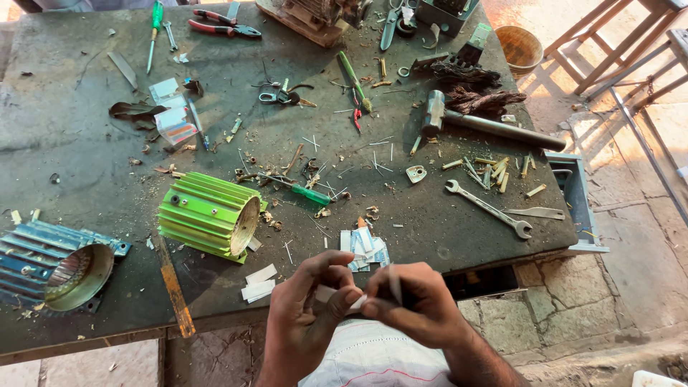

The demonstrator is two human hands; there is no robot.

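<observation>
My left hand [309, 301] and my right hand [416, 301] meet low in the frame, just off the front edge of the dark workbench [86, 143]. Together they pinch a small white paper strip [356, 302] between the fingertips. A second thin pale strip [395, 283] stands up between my right fingers. Just beyond the hands lies a small pile of white and blue paper slips [364, 249]. Left of the hands, a few white paper pieces [258, 283] rest on the bench. A green finned motor housing [211, 215] lies on its side further left.
A blue-grey finned motor housing [57, 261] sits at the left edge. On the bench lie a spanner [487, 208], a hammer [487, 125], a green-handled screwdriver [304, 192], scissors [283, 94], pliers [222, 25] and scattered scraps. A bucket [519, 46] and wooden stools stand at the right.
</observation>
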